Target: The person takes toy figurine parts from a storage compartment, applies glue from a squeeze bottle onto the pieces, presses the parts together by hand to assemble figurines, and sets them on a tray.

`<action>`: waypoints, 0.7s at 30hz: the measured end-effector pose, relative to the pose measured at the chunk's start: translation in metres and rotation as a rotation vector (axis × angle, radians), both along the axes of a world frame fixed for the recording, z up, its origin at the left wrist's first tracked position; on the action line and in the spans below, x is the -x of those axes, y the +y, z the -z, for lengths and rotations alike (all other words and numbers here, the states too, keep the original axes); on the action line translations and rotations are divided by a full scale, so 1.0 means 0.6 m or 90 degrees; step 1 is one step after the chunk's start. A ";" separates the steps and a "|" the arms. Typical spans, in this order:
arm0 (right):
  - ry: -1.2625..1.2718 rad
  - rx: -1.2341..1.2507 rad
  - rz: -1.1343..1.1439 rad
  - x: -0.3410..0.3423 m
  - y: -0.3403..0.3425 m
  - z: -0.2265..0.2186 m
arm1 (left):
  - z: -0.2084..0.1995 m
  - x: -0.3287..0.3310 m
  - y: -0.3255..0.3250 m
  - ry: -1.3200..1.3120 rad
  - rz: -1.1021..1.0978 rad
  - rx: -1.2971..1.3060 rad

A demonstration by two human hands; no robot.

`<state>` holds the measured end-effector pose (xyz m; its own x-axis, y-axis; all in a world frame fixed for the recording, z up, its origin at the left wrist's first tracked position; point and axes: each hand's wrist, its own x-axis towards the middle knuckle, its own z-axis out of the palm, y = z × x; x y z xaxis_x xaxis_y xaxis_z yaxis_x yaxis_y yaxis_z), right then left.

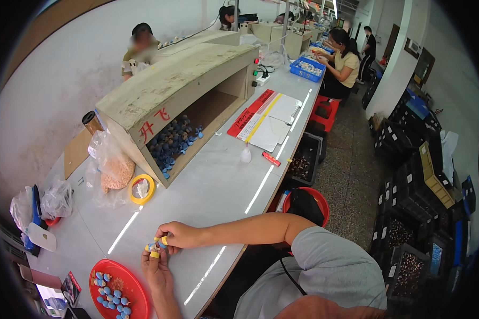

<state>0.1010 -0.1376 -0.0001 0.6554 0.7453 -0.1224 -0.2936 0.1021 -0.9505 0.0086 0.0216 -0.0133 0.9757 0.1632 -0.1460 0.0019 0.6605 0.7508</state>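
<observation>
Grey workbench [218,181]: hands [162,250] pinch (together) small part [153,246].

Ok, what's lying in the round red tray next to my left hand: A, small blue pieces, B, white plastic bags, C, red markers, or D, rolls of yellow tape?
A: the red tray by the left hand holds a cluster of small blue pieces; the yellow tape roll lies farther up the table.

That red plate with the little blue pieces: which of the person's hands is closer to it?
The left hand. It sits right beside the red plate, at its upper right rim. The right hand is farther up the table, pinching a small part with the left fingertips.
</observation>
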 end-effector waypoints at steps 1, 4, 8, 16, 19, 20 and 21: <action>-0.070 0.026 0.029 0.007 -0.001 -0.007 | 0.001 -0.002 0.000 0.001 0.000 -0.002; -0.212 0.043 0.094 0.018 0.002 -0.003 | 0.001 0.000 -0.001 0.004 -0.011 -0.007; -0.379 0.048 0.125 0.022 -0.004 0.007 | 0.004 -0.006 -0.005 0.012 -0.019 0.028; -0.347 0.030 0.129 0.032 0.034 0.011 | -0.004 0.021 0.012 0.026 -0.072 -0.011; -0.397 0.006 0.164 0.030 0.019 0.004 | -0.015 0.016 -0.004 0.033 -0.075 -0.061; -0.401 0.012 0.179 0.031 0.006 0.001 | -0.022 0.008 -0.014 0.029 -0.034 -0.064; -0.456 0.061 0.187 0.027 -0.012 -0.008 | 0.002 -0.004 -0.019 0.031 -0.038 -0.061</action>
